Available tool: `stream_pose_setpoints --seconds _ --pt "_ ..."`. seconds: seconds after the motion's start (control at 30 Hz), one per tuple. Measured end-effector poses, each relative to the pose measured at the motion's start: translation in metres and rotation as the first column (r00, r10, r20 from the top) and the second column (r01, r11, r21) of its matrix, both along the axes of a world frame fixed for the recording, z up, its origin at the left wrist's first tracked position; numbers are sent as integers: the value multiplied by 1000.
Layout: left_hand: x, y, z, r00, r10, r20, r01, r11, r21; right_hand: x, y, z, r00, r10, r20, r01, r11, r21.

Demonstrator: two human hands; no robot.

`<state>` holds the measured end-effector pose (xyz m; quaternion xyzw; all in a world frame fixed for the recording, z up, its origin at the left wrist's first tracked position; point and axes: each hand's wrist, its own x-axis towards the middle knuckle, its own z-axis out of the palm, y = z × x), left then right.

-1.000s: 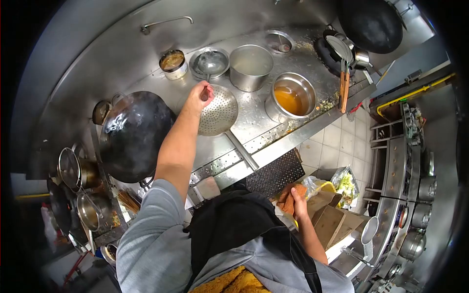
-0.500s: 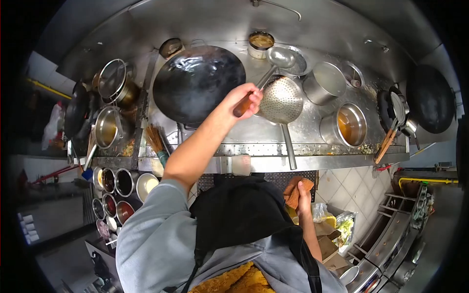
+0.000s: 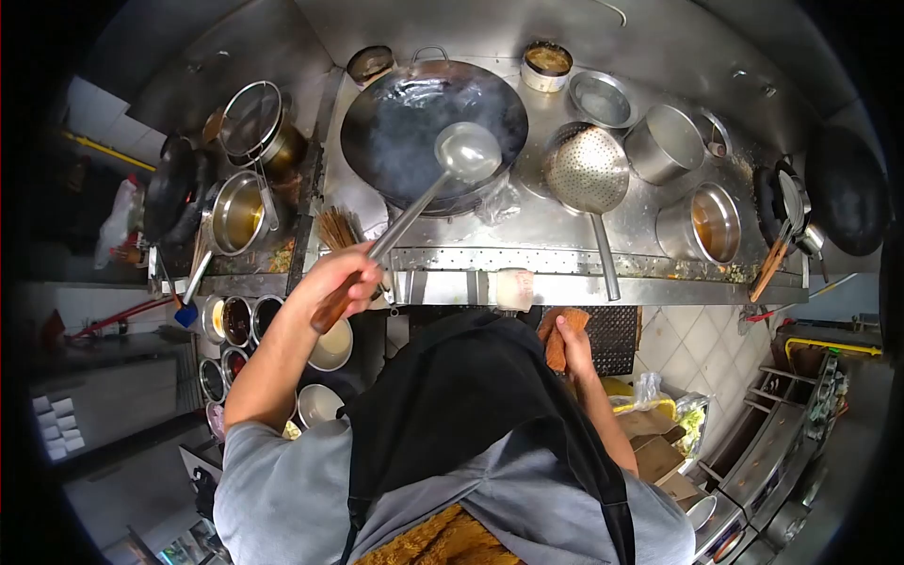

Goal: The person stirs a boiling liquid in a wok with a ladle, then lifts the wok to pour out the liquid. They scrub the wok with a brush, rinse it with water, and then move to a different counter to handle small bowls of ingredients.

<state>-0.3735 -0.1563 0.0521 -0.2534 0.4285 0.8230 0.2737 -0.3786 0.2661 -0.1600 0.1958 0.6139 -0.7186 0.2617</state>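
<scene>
Ladle (image 3: 468, 152) in the upper middle of the frame, bowl over the near side of the black wok (image 3: 414, 104), long metal shaft slanting down and left to a wooden grip. Left hand (image 3: 337, 282) clamped round that grip, left of centre, just in front of the counter edge. Right hand (image 3: 573, 347) low at centre right, closed on an orange cloth (image 3: 553, 350), beside the black apron (image 3: 471, 405). Hands well apart.

Just right of the wok, a perforated skimmer (image 3: 588, 169) flat on the steel counter (image 3: 527, 226), handle running down past the front edge. Behind it, along the top, a small tin (image 3: 548, 64) and a shallow bowl (image 3: 603, 97). Further right, a tall steel pot (image 3: 664, 141) and a pot of amber liquid (image 3: 708, 224). At the far right, a second dark wok (image 3: 847, 188) and utensils with wooden handles (image 3: 777, 240). Left of the wok, a bamboo brush (image 3: 334, 229) under the ladle's shaft, and a wire strainer (image 3: 250, 118) resting on a pan in the upper left. At lower left, round tubs (image 3: 240, 320), several covered by the left forearm.

Pale haze or sheen inside the wok, contents not to be made out. Same for the ladle's bowl. Fingertips of the right hand buried in the cloth. Corners of the frame black, far-right wok cut off there.
</scene>
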Motion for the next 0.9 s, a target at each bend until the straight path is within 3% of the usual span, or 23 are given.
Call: stream_pose_setpoints --seconds 0.13,0.23,0.27,0.33,0.37,0.43,0.47,0.5,0.6,0.63,0.7,0.77,0.9 --pt "48 -35 22 997 65 50 -44 937 -348 -1 -14 7 999 -29 32 29 999 -22" --pt "68 -64 42 997 55 47 -20 834 -552 2 -17 8 1000 -17 20 18 998 -64" --pt "69 -76 40 997 55 45 -21 834 -551 2 -18 9 1000 -17 18 18 998 -63" --pt "65 -95 30 978 -209 -21 85 485 -870 3 -19 12 999 15 30 -14 999 -34" --pt "60 -95 24 978 -208 -24 82 486 -870 3 -18 7 1000 16 27 -16 999 -34" --pt "43 -86 13 953 -300 -33 -11 76 -997 2 -15 -3 1000 -16 -24 15 1000 -13" --pt "30 -80 13 955 -289 -69 -49 76 -996 1 -11 -2 999 -26 -27 26 1000 -9" --pt "17 -75 14 971 -207 -123 -73 231 -970 1 -7 0 999 -15 -29 14 1000 -5" --pt "-27 -61 9 920 -182 -348 -256 396 -882 0 7 18 1000 -8 0 8 1000 8" --pt "-41 -53 3 898 -78 -433 -308 592 -745 0 12 22 1000 2 27 -2 1000 9" --pt "-51 -5 -9 883 145 -446 -387 763 -518 4 28 19 1000 -22 16 21 999 40" --pt "-58 40 -68 915 82 -395 -333 705 -627 2 45 5 994 -106 -13 106 994 17" --pt "-103 117 -84 906 71 -417 -292 819 -495 18 74 5 973 -221 67 222 975 2"
